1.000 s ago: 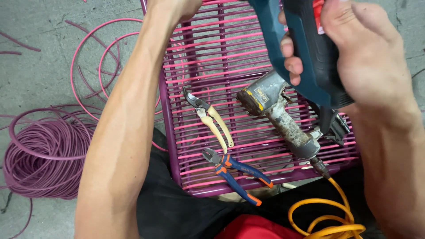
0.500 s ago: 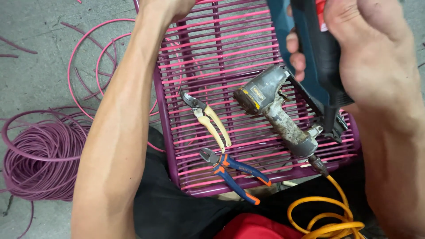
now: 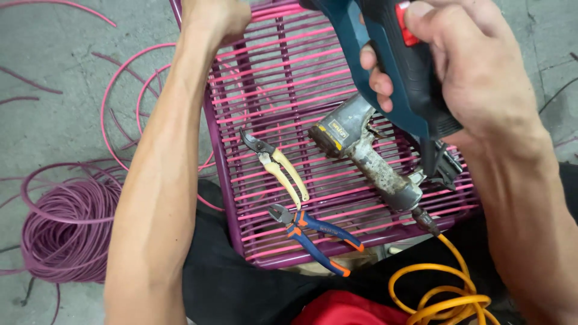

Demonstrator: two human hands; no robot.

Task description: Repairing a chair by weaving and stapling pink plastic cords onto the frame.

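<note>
My right hand (image 3: pixel 481 72) is wrapped around the handle of a dark teal power drill (image 3: pixel 397 72). Its body is black and teal with a red switch under my thumb, and I hold it tilted above the woven seat, its black base pointing down toward me. My left hand (image 3: pixel 214 18) is closed on the far left part of the purple chair frame (image 3: pixel 220 180), whose seat is strung with pink and purple cord.

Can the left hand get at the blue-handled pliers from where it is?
Probably yes. The left hand grips the woven frame's far edge; the blue-handled pliers lie uncovered near its forearm, with only cream-handled cutters nearby. It must release its grip first.
</note>
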